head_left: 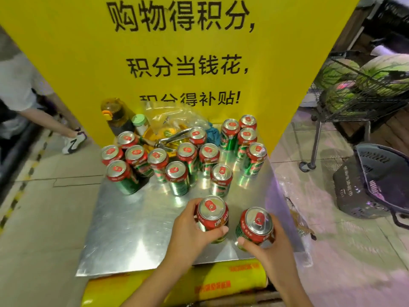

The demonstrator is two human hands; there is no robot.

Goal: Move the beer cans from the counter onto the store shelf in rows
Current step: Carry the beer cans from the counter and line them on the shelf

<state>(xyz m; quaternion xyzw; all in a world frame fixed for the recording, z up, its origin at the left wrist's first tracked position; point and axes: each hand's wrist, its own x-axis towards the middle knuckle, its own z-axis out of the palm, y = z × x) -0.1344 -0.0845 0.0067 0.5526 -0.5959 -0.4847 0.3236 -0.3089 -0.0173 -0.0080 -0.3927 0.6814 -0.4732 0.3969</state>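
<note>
fingers (221,231) grip two cans (213,214) near counter (137,229) edge.

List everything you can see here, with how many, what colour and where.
red-and-green beer cans: fifteen standing on the counter, two more in hand
shiny metal counter: one, silver, centre
yellow sign board: one, behind the counter
amber drink bottle: one, counter's back left
clear plastic bag: one, counter's back
wire cart of green watermelons: one, right
dark plastic basket: one, floor right
left hand: grip on near-left can
right hand: grip on near-right can
</note>
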